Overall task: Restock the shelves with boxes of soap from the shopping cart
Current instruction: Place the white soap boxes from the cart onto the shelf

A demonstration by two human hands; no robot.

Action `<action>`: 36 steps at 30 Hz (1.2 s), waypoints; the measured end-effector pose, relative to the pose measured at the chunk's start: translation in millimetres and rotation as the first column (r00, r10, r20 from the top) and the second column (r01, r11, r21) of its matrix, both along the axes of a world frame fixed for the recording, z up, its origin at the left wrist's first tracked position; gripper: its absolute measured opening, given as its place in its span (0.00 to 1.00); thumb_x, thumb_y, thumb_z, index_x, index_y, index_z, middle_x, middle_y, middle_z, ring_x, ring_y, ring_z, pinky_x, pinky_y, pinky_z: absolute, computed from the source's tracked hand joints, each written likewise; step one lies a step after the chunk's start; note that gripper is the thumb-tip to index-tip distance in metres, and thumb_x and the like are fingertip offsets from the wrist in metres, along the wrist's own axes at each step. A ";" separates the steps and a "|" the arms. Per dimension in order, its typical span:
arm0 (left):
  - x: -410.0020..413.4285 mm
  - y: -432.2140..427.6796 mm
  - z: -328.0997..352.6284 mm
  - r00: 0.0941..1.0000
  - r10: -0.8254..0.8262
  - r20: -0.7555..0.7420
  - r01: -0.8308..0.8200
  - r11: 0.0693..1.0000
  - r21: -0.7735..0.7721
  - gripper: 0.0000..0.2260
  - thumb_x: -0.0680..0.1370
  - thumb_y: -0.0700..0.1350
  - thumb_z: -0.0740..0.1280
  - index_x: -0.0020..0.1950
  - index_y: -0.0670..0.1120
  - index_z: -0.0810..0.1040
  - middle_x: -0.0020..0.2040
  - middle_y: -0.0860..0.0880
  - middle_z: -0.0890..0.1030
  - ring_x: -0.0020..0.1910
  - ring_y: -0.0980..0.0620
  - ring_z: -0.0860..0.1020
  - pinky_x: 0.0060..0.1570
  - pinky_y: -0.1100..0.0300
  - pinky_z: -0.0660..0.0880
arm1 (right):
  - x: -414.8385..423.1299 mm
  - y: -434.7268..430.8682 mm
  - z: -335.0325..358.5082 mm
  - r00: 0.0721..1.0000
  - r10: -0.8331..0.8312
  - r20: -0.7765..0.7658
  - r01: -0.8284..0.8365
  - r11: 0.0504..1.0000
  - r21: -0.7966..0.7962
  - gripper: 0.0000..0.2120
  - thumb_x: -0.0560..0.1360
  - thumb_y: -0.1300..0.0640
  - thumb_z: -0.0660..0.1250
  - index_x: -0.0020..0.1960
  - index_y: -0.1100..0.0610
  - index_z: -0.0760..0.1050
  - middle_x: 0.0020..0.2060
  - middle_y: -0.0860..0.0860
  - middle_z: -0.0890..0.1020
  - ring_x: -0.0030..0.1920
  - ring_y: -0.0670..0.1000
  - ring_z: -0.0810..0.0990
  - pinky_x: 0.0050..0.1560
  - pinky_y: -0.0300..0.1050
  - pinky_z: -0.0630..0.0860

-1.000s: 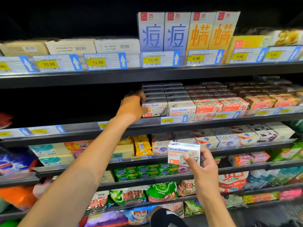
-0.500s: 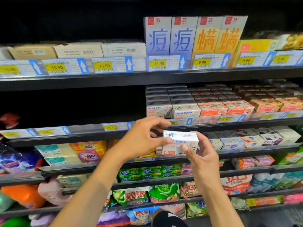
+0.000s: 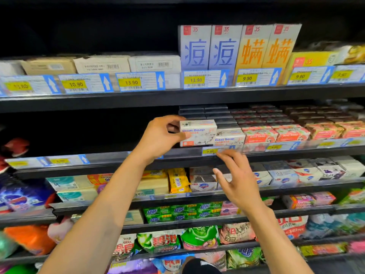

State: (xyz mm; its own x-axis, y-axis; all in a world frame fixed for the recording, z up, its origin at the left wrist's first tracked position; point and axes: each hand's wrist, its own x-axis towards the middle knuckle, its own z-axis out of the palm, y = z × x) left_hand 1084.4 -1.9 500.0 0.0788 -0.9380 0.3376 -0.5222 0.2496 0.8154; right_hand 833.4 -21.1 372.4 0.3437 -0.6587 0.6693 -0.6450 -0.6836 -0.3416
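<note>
- Left hand (image 3: pixel 160 139) grips a white Goat Soap box (image 3: pixel 197 132) by its left end: fingers curled over the top edge, thumb on the front face
- Box is rectangular printed cardboard with sharp corners, blue lettering, a small orange patch at lower left and a faint floral print
- It is level, long side facing out, at the front of the second shelf (image 3: pixel 118 165), just above the clear plastic price rail
- Its right end overlaps the neighbouring white box (image 3: pixel 230 137) of the same print; cannot tell if it already rests on the shelf
- Right hand (image 3: pixel 239 180) holds nothing, fingers spread and relaxed, just below the shelf edge, fingertips near the yellow price tag (image 3: pixel 210 151); slightly blurred
- Right of the white row are red Goat Soap boxes (image 3: pixel 258 135), same shape, packed tight in rows running back
- Shelf is dark metal; left of the held box the bay looks dark
- Top shelf: tall flat cartons, two blue (image 3: pixel 209 48) and two orange (image 3: pixel 266 48), standing upright
- Lower shelves: glossy soft detergent pouches (image 3: pixel 197 238), green and white, creased
</note>
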 end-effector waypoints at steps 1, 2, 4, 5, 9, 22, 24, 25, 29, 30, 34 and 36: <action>1.0 -5.5 -2.1 1.000 0.010 0.008 -0.010 1.000 0.013 0.18 0.74 0.42 0.76 0.63 0.51 0.81 0.53 0.57 0.83 0.49 0.65 0.81 0.48 0.66 0.81 | -0.4 -2.9 -3.9 0.999 -0.010 -0.045 0.009 1.000 -0.025 0.20 0.81 0.52 0.69 0.70 0.59 0.75 0.65 0.52 0.75 0.64 0.56 0.74 0.64 0.54 0.74; 2.0 -9.9 -4.4 1.000 0.017 0.023 -0.017 1.000 0.019 0.17 0.74 0.43 0.76 0.63 0.52 0.80 0.53 0.57 0.83 0.49 0.64 0.81 0.49 0.65 0.81 | -0.1 -4.5 -7.0 0.997 -0.024 -0.075 0.021 0.999 -0.044 0.21 0.80 0.52 0.70 0.71 0.58 0.75 0.65 0.52 0.75 0.64 0.56 0.74 0.64 0.55 0.74; 3.3 -16.5 -9.3 0.998 0.028 0.051 -0.029 0.999 0.019 0.17 0.75 0.44 0.76 0.63 0.52 0.80 0.54 0.57 0.82 0.51 0.62 0.81 0.50 0.63 0.81 | 0.3 -6.4 -11.4 0.993 -0.046 -0.106 0.039 0.997 -0.064 0.23 0.79 0.52 0.71 0.72 0.58 0.74 0.66 0.52 0.75 0.65 0.57 0.73 0.66 0.56 0.74; 3.4 -18.5 -12.0 0.998 0.032 0.055 -0.033 0.999 0.016 0.17 0.74 0.45 0.76 0.63 0.52 0.80 0.55 0.56 0.82 0.52 0.61 0.81 0.50 0.63 0.81 | 0.2 -7.0 -12.9 0.993 -0.051 -0.110 0.044 0.997 -0.067 0.23 0.79 0.52 0.71 0.72 0.57 0.74 0.66 0.52 0.75 0.66 0.57 0.73 0.66 0.57 0.73; 3.6 -23.5 -21.9 0.997 0.046 0.069 -0.047 0.999 0.014 0.19 0.74 0.46 0.77 0.64 0.52 0.81 0.57 0.55 0.81 0.52 0.60 0.80 0.48 0.67 0.79 | 3.4 -8.0 -16.7 0.996 -0.069 -0.062 0.065 0.996 -0.062 0.23 0.77 0.55 0.72 0.71 0.57 0.75 0.65 0.53 0.75 0.66 0.56 0.72 0.67 0.53 0.73; -0.9 -25.8 -35.5 0.927 0.123 0.355 -0.093 0.990 -0.102 0.17 0.73 0.48 0.77 0.61 0.53 0.83 0.55 0.55 0.76 0.48 0.54 0.79 0.52 0.54 0.80 | 5.4 -12.4 -20.9 0.997 -0.075 -0.011 0.074 0.994 -0.084 0.21 0.76 0.60 0.72 0.68 0.57 0.77 0.62 0.53 0.77 0.63 0.57 0.74 0.65 0.52 0.73; -3.2 -23.9 -38.4 0.925 0.149 0.350 -0.117 0.987 -0.112 0.18 0.74 0.48 0.77 0.64 0.54 0.82 0.56 0.55 0.74 0.49 0.54 0.79 0.54 0.56 0.80 | 5.5 -11.9 -21.1 0.997 -0.078 -0.014 0.076 0.994 -0.078 0.21 0.76 0.60 0.72 0.69 0.57 0.77 0.62 0.53 0.77 0.64 0.57 0.73 0.65 0.51 0.73; -4.1 -23.0 -39.7 0.924 0.160 0.347 -0.126 0.985 -0.119 0.18 0.74 0.48 0.76 0.64 0.54 0.81 0.56 0.55 0.74 0.49 0.55 0.78 0.54 0.57 0.79 | 5.5 -11.7 -21.2 0.997 -0.078 -0.017 0.076 0.994 -0.075 0.22 0.76 0.60 0.72 0.69 0.57 0.77 0.62 0.53 0.77 0.64 0.57 0.73 0.65 0.51 0.73; -7.2 -17.8 -44.3 0.901 0.197 0.387 -0.144 0.976 -0.164 0.17 0.77 0.49 0.73 0.66 0.53 0.81 0.56 0.56 0.72 0.50 0.55 0.78 0.56 0.55 0.78 | 3.4 -11.1 -21.2 0.996 -0.075 -0.038 0.072 0.995 -0.067 0.23 0.75 0.60 0.72 0.70 0.56 0.76 0.64 0.53 0.76 0.65 0.57 0.72 0.66 0.51 0.73; -7.1 -17.1 -45.9 0.890 0.201 0.410 -0.138 0.975 -0.176 0.17 0.77 0.49 0.72 0.66 0.53 0.80 0.57 0.55 0.73 0.51 0.54 0.78 0.57 0.53 0.78 | 2.7 -11.3 -21.1 0.996 -0.073 -0.045 0.070 0.995 -0.065 0.24 0.75 0.61 0.72 0.71 0.56 0.76 0.64 0.53 0.76 0.66 0.57 0.72 0.67 0.52 0.73; -4.7 -13.1 -48.4 0.849 0.162 0.502 -0.081 0.980 -0.180 0.19 0.80 0.52 0.68 0.71 0.51 0.77 0.62 0.54 0.72 0.53 0.54 0.77 0.55 0.50 0.79 | 0.9 -10.4 -21.1 0.996 -0.072 -0.060 0.069 0.996 -0.051 0.25 0.75 0.62 0.72 0.72 0.55 0.75 0.65 0.52 0.75 0.67 0.57 0.72 0.67 0.53 0.74; -3.4 -10.4 -46.7 0.815 0.152 0.559 -0.062 0.982 -0.177 0.20 0.81 0.54 0.66 0.72 0.52 0.74 0.63 0.54 0.71 0.55 0.53 0.76 0.53 0.51 0.79 | 0.7 -9.3 -20.0 0.994 -0.073 -0.078 0.069 0.997 -0.047 0.25 0.75 0.62 0.72 0.72 0.55 0.74 0.65 0.52 0.75 0.67 0.57 0.72 0.67 0.53 0.74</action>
State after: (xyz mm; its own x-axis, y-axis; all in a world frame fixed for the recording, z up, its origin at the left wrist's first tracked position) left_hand 1081.0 -12.2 453.2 -0.0722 -0.8725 0.4833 -0.9111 0.2549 0.3241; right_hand 834.1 -30.4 352.4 0.3503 -0.6540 0.6705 -0.7163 -0.6483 -0.2581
